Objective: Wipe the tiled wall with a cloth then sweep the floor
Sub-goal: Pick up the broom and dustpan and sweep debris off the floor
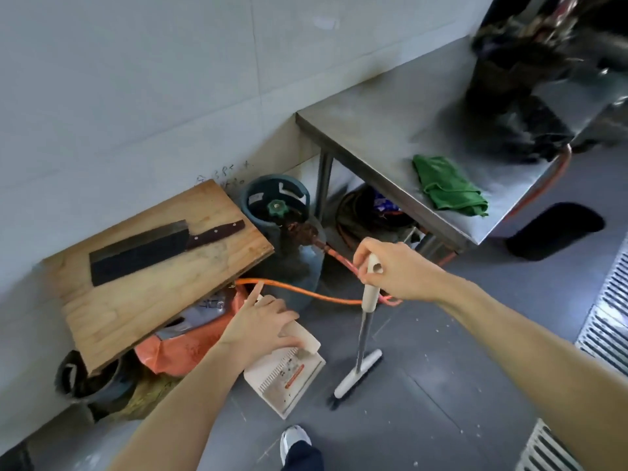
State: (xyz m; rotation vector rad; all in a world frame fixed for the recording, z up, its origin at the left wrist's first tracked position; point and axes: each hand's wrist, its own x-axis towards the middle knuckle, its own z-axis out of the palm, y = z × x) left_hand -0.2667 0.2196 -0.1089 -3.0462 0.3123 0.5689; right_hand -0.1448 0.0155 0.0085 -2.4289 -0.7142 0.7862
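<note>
My right hand (390, 270) grips the top of a white broom handle (370, 294). The broom's head (356, 377) with dark bristles rests on the grey floor (441, 385). My left hand (261, 324) holds the handle of a cream dustpan (289, 379), whose pan lies on the floor just left of the broom head. A green cloth (447, 186) lies crumpled on the steel table (367, 130) near its front edge. The pale tiled wall (136, 79) fills the upper left.
A wooden board (153, 287) with a cleaver (142, 248) sits over a bucket (88, 379) and orange bags. A blue gas cylinder (282, 226) with an orange hose (306, 292) stands beside it. Floor drain grates (608, 321) are at the right. My shoe (294, 440) is at the bottom.
</note>
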